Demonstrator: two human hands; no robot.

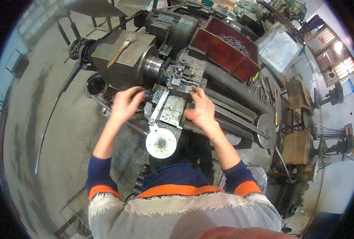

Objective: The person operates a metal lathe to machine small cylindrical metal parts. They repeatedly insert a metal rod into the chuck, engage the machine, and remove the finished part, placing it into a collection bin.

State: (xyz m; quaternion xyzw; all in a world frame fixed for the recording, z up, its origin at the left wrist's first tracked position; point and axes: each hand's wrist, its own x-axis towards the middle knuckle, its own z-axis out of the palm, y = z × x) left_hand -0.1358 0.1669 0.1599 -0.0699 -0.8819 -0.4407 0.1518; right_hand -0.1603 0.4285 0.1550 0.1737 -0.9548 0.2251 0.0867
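A small metal lathe stands before me. My left hand (125, 104) is left of the cross slide (173, 109), near the chuck end, fingers loosely bent with nothing visible in them. My right hand (202, 109) is at the slide's right side, thumb and fingers apart, fingertips by the tool post (188, 71); what they touch is partly hidden. Between my hands a flat metal lever (159, 106) runs down to a round pale handwheel (161, 143). Beyond them is the shiny spindle nose (153, 67), with metal shavings beside it.
A wooden-handled brush (121, 50) lies on the headstock (105, 71). Behind the bed stands a red bin (220, 49) holding small metal parts (234, 44). A motor (173, 26) sits at the back. A long thin rod (53, 115) sticks out at left. Hand tools (264, 89) lie at right.
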